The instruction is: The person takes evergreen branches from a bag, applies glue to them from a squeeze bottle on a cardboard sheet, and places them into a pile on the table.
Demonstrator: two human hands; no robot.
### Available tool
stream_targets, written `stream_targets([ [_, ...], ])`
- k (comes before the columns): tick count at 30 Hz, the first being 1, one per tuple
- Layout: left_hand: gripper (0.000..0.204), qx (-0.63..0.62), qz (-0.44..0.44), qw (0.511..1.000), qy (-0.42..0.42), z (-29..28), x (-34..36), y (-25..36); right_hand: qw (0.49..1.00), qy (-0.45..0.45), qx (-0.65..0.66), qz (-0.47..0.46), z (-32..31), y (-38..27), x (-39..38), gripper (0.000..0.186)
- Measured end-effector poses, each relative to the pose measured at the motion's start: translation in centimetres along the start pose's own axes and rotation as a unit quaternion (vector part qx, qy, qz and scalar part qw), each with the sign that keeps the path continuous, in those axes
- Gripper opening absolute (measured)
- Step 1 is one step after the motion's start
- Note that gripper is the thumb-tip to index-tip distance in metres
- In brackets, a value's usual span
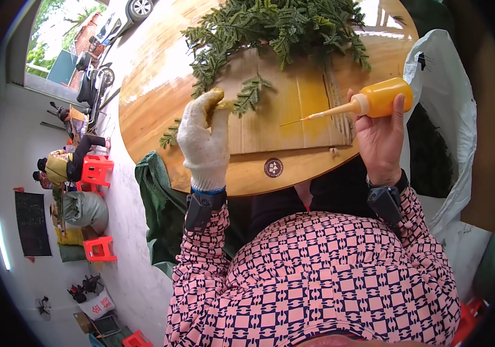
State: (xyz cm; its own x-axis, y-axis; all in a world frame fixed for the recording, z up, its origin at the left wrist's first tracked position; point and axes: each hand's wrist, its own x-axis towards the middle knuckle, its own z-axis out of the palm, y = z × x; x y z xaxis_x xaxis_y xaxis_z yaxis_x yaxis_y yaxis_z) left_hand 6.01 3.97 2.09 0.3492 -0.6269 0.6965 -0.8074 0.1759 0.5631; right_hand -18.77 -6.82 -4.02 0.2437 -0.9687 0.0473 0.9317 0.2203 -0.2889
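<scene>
My left hand [204, 136], in a white knitted glove with yellow-stained fingertips, pinches the stem end of a small green artificial fir sprig [251, 95]. The sprig points right, over a flat cardboard sheet [285, 130] smeared with yellow. In my bare right hand [379, 136] is an orange squeeze bottle [385, 98], tilted on its side. Its long pale nozzle ends in a thin needle that points left toward the sprig, with a gap between them. A dark device is strapped to each wrist.
A heap of fir sprigs [282, 29] covers the far side of the round wooden table [149, 110]. Another sprig [170, 134] lies by its left edge. A white sack [461, 115] stands at right, green cloth [158, 202] at left. People sit near red stools [96, 171] farther left.
</scene>
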Motion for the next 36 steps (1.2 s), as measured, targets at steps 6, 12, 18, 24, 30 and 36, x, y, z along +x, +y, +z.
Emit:
stream_targets([
  [6, 0.026, 0.156, 0.178, 0.970, -0.063, 0.6, 0.8, 1.0, 1.000, -0.012, 0.006, 0.007, -0.1, 0.0, 0.0, 0.046],
  [12, 0.031, 0.218, 0.059, 0.962, -0.157, 0.9, 0.7, -2.6, 1.000, -0.013, -0.006, 0.017, 0.6, -0.1, 0.0, 0.045],
  [18, 0.038, -0.091, -0.115, 0.970, -0.193, 0.3, 1.2, -3.1, 0.999, -0.004, 0.036, -0.006, -0.1, -0.5, 0.3, 0.044],
  [24, 0.041, 0.140, 0.059, 0.958, -0.244, 0.2, 0.6, -1.2, 0.996, 0.042, -0.036, -0.073, 0.9, -2.3, 0.4, 0.045],
  [30, 0.046, 0.103, 0.044, 0.980, -0.166, -0.8, 0.6, -2.3, 0.985, 0.090, -0.100, -0.109, 1.6, -2.1, 0.7, 0.048],
  [36, 0.038, 0.127, 0.077, 0.973, -0.176, 0.8, 0.8, 2.0, 0.980, 0.084, -0.132, -0.123, 3.0, -1.6, 1.5, 0.049],
])
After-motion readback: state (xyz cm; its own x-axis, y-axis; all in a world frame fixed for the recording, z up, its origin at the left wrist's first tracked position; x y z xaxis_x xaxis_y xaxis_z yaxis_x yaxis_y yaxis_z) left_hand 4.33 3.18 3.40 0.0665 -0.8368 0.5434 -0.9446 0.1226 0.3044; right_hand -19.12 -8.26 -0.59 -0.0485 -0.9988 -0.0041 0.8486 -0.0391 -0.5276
